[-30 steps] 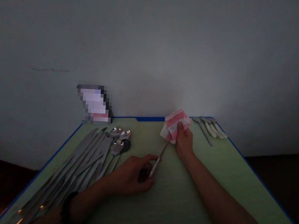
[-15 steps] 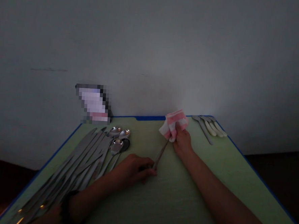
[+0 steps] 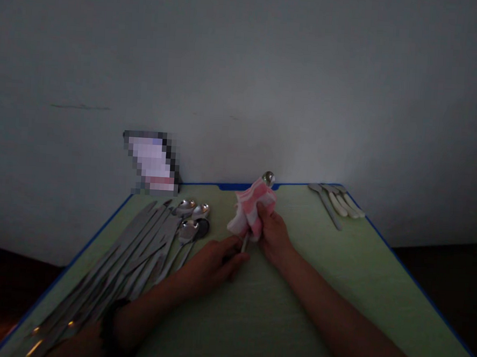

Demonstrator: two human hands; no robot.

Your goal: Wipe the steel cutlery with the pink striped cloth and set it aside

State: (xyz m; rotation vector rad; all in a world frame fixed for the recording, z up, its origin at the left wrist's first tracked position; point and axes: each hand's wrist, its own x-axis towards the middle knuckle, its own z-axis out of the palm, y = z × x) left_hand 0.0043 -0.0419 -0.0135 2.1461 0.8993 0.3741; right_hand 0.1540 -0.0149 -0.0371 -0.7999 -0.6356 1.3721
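A metal spoon [image 3: 268, 178] is held between my two hands over the middle of the table, its shiny bowl pointing away from me. My left hand [image 3: 223, 257] pinches the end of its handle. Around the upper part of the handle, my right hand [image 3: 275, 233] grips a pink and white cloth [image 3: 253, 206]. The cloth hides most of the handle. Left of my left hand lie several knives [image 3: 125, 247] in a row, with several spoons [image 3: 188, 232] beside them.
Several utensils [image 3: 338, 198], some with cream handles, lie at the table's far right corner. A pixelated upright device [image 3: 153, 160] stands at the back left. The pale green table [image 3: 294, 322] has a blue edge and meets a grey wall [image 3: 244, 82].
My right hand and the cloth have slid down the handle toward my left hand, uncovering the spoon's bowl. My left hand still pinches the handle end.
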